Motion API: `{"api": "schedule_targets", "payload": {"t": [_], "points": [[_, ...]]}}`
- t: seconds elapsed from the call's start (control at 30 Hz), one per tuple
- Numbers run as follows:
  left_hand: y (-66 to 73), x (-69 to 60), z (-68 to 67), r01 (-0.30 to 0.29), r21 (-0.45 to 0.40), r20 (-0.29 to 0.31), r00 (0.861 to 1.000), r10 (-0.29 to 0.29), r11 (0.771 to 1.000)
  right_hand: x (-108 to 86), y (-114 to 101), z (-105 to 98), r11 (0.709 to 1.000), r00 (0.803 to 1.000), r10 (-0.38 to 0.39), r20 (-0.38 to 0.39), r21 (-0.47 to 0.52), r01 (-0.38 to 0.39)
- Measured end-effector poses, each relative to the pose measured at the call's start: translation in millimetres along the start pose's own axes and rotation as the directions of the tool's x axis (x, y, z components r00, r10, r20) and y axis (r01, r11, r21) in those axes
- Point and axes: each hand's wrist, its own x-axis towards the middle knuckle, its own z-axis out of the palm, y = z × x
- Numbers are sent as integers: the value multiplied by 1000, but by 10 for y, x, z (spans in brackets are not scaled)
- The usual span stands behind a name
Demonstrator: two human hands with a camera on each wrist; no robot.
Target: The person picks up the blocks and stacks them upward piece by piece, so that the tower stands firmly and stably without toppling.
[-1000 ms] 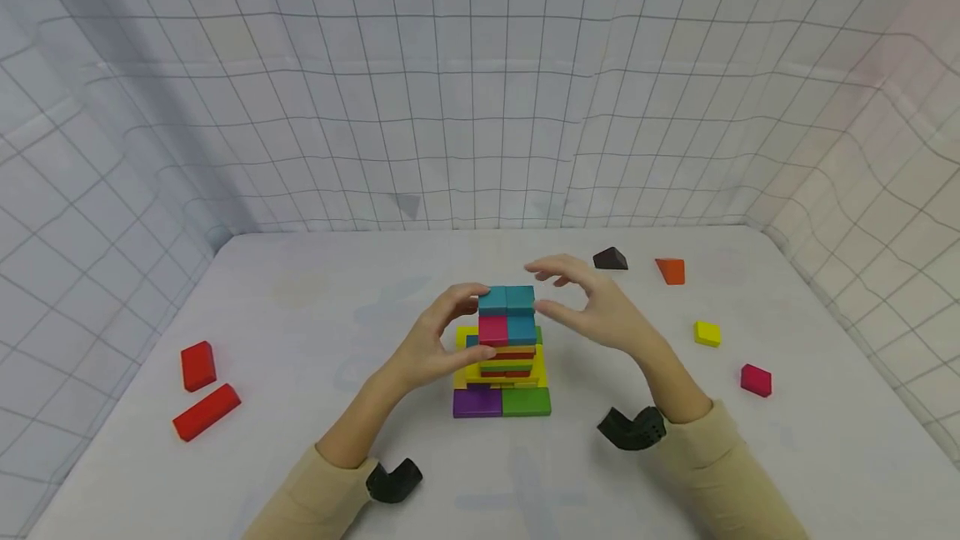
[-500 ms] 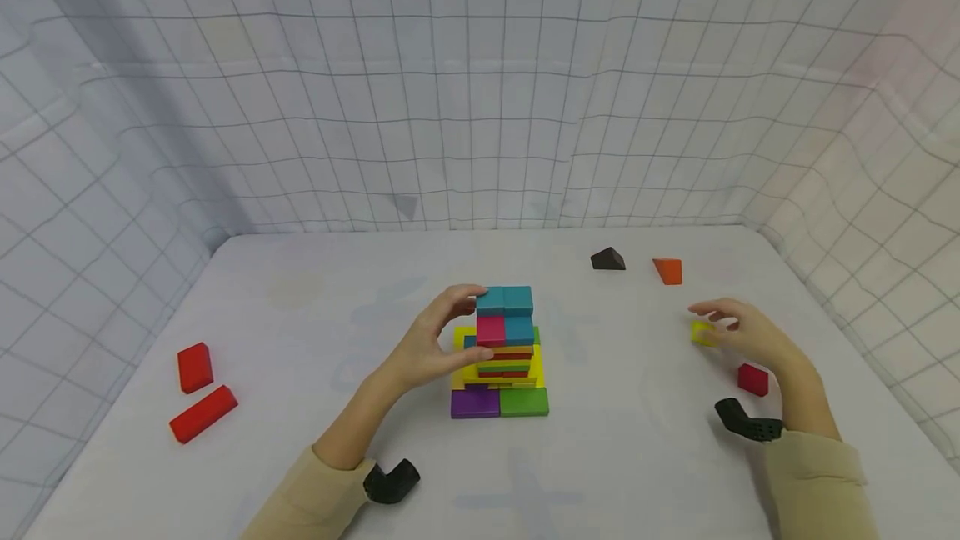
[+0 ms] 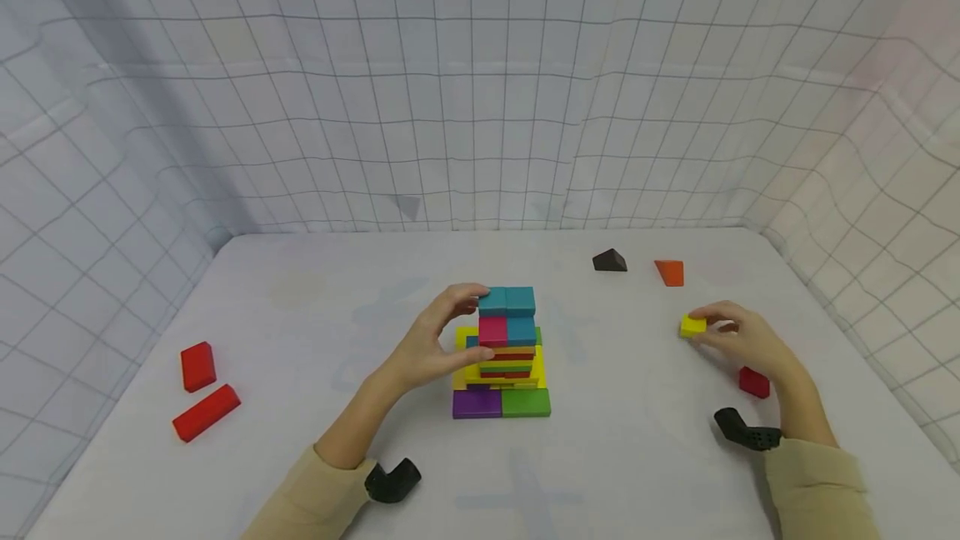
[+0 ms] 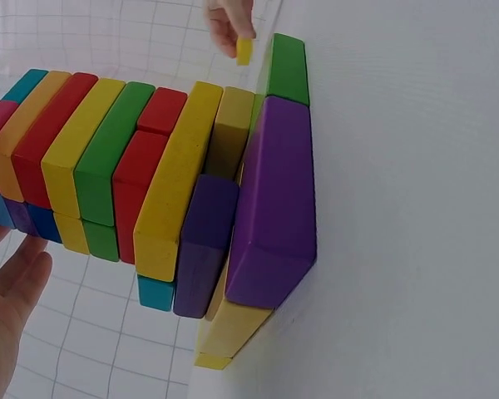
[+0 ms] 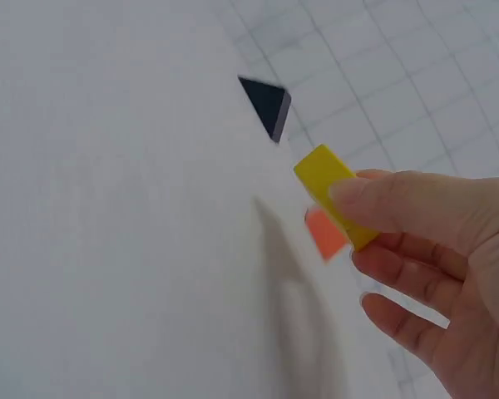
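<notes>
A tower of coloured building blocks (image 3: 517,330) stands mid-table, two teal blocks on top, purple and green ones at its foot. My left hand (image 3: 431,344) holds the tower's upper left side, thumb on the front and fingers at the left and top. In the left wrist view the layered blocks (image 4: 162,183) fill much of the frame, and part of that hand is cut off. Over on the right, my right hand (image 3: 753,346) pinches a small yellow block (image 3: 692,327) between thumb and fingers. The right wrist view shows this yellow block (image 5: 328,179) lifted off the table.
Behind the right hand lie a black wedge block (image 3: 610,260) and an orange wedge block (image 3: 670,272). A crimson block (image 3: 754,382) is beside the right wrist. Two red blocks (image 3: 198,367) lie far left. Grid-patterned white cloth (image 3: 480,107) surrounds the table.
My right hand has gone from beside the tower's top to the right, picked up the yellow block and moved it slightly left. The left hand has stayed on the tower.
</notes>
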Motion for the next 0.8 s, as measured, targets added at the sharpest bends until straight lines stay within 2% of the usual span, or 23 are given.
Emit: {"api": "schedule_targets", "payload": {"t": [0.1, 0.17, 0.27, 0.4, 0.53, 0.63, 0.7, 0.8], "points": [[-146, -36, 18, -8, -9, 7, 1000, 8, 1000, 140, -377, 48, 994, 993, -108, -48, 28, 109], [-182, -48, 24, 3, -7, 11, 1000, -3, 1000, 240, -724, 82, 979, 979, -191, -78, 60, 196], [-150, -46, 23, 20, 2, 4, 1000, -20, 1000, 379, -1210, 174, 932, 936, -332, -120, 109, 345], [-12, -10, 3, 6, 17, -8, 1000, -6, 1000, 475, -1631, 367, 870, 879, -456, -139, 139, 473], [146, 36, -33, 4, 22, -7, 1000, -4, 1000, 498, -1961, 570, 821, 836, -535, -118, 162, 548], [163, 43, -42, 13, 17, 0, 1000, -13, 1000, 516, -2113, 707, 782, 800, -590, -114, 169, 600], [158, 45, -43, 8, 15, 5, 1000, -8, 1000, 526, -2172, 780, 767, 780, -614, -122, 145, 626], [136, 42, -40, -9, 15, 10, 1000, 9, 1000, 533, -2215, 855, 761, 764, -633, -126, 83, 644]]}}
